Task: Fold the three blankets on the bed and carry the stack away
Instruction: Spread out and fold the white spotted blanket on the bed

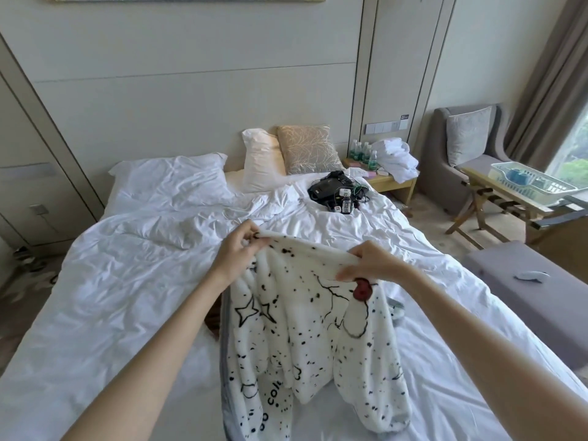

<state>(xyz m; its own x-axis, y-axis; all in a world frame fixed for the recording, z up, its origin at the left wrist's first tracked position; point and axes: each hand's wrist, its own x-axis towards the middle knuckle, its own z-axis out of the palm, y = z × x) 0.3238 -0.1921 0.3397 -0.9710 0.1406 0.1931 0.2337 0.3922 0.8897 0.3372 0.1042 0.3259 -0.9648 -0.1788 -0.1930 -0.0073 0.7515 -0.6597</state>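
A white fleece blanket with black speckles, star outlines and a red spot hangs over the foot half of the bed. My left hand pinches its top edge at the left. My right hand grips the same edge at the right. The edge is stretched between both hands above the sheet, and the rest droops toward me in loose folds. A grey edge of another blanket shows under its left side, and a brownish fabric peeks out beside my left forearm.
Crumpled white duvet and pillows cover the bed's head. A black device with cables lies near the right pillows. A nightstand with bottles and towels, an armchair, a luggage rack with a basket and a grey bench stand to the right.
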